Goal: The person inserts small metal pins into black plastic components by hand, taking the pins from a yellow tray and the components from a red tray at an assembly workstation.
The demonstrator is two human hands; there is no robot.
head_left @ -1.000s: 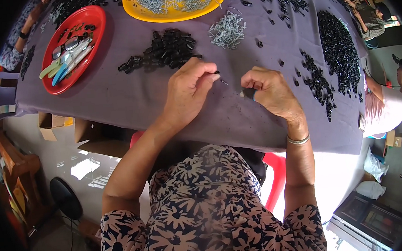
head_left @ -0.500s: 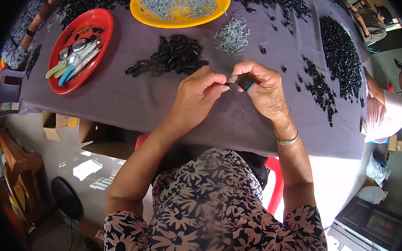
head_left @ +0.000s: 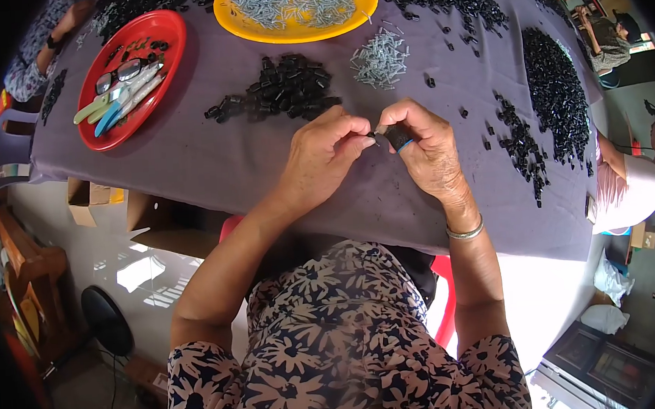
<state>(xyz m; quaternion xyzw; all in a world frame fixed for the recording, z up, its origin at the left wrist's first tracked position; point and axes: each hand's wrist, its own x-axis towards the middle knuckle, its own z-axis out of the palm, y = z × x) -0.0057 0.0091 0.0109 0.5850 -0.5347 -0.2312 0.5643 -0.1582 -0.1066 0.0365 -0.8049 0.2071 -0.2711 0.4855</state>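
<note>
Above the near part of the cloth, my left hand [head_left: 315, 158] pinches a small black part [head_left: 372, 134] between thumb and forefinger. A thin pale tip shows beside that part. My right hand [head_left: 432, 151] is closed just to its right, its fingertips almost meeting the left ones. A black wrap with a blue edge [head_left: 399, 136] shows at its fingers. Whatever those fingertips hold is too small to tell. Beyond my hands lie a pile of black plastic pieces [head_left: 285, 86] and a smaller heap of silvery screw-like pins [head_left: 380, 58].
A yellow plate [head_left: 297, 35] of silvery pins stands at the far middle. At the left, a red tray [head_left: 173, 44] holds glasses and several knife-like tools. More black pieces [head_left: 555, 93] spread along the right of the grey-purple tablecloth [head_left: 328, 216]. Other people sit around the table.
My right hand and forearm have shifted very slightly left, with the fingers curled a little closer to the left hand. My left hand keeps its pinch on the small black part.
</note>
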